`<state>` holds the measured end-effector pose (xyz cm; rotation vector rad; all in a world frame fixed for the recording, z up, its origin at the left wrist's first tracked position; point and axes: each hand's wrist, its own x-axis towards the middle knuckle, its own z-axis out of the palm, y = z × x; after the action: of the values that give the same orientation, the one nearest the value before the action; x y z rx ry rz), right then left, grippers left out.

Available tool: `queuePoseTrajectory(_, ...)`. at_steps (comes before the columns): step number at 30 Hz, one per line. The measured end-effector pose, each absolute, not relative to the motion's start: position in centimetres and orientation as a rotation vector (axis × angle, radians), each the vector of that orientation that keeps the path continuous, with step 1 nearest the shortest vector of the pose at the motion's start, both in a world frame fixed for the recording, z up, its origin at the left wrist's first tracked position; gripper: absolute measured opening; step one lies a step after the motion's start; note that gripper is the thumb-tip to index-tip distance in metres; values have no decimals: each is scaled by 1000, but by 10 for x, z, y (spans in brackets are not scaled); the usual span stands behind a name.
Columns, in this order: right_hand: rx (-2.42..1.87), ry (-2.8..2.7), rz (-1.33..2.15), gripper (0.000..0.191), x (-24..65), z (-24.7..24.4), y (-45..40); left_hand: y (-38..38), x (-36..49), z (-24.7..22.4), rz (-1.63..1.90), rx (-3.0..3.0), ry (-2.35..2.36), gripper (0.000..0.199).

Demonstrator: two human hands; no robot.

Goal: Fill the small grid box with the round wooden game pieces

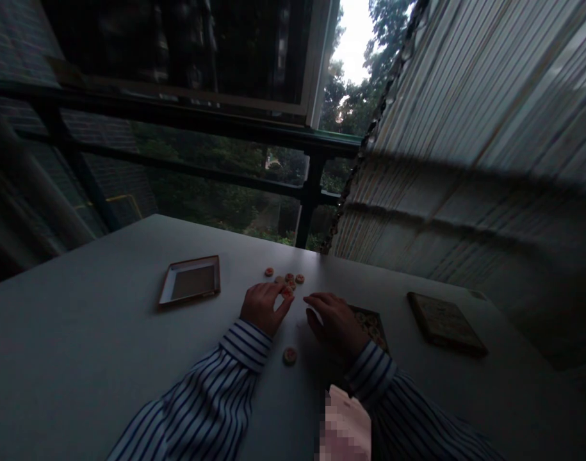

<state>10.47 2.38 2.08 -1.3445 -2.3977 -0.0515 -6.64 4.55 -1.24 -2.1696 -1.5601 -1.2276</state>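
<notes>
Several round game pieces (300,279) with red markings lie in a loose cluster on the white table, just beyond my hands. My left hand (264,307) holds one red-marked piece (287,292) between thumb and fingers at the near side of the cluster. To its right, my right hand (333,320) hovers with thumb and fingers apart and nothing between them. Partly hidden behind that hand is a dark box (382,330) holding several round pieces. One single piece (289,356) rests nearer to me, between my forearms.
An open shallow box lid (216,276) lies at the left on the white table (105,307). At the right is a dark, flat closed box (446,323). A pink object (348,422) shows at the bottom edge. Railings and a window stand beyond the table.
</notes>
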Motion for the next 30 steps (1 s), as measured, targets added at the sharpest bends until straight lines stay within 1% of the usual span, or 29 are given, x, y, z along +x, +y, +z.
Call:
queuePoseTrajectory(12, -1335, -2299, 6, 24, 125, 43, 20, 32, -53, -1, -1312, -2268, -1380, 18)
queuePoseTrajectory(20, -1342, -2288, 44, 26, 144, 53, 9, 23, -46, 8, -1346, -2349, -1294, 15)
queuePoseTrajectory(25, -1317, -2288, 116, 24, 153, 53, 2, 17, -42, 12, -1339, -2414, -1227, 17)
queuePoseTrajectory(30, -1245, -2250, 246, 19, 153, 53, -2, 10, -35, 14, -1371, -2448, -1172, 16)
